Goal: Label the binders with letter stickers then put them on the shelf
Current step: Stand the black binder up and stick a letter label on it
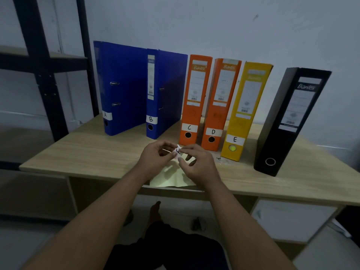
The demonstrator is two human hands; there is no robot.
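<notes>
Both hands, left hand (155, 155) and right hand (196, 162), pinch a small white letter sticker (177, 151) between closed fingers above the yellow backing sheet (171, 178), apparently peeling it for the unlabelled black binder (290, 121); binders A–E stand labelled on the tabletop (87, 151).

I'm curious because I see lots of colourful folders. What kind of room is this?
Probably a small office or storeroom. Lever-arch binders stand in a row on a wooden desk against a plain wall, a dark metal shelf rack stands at the left, and both hands hold a small sticker.
</notes>
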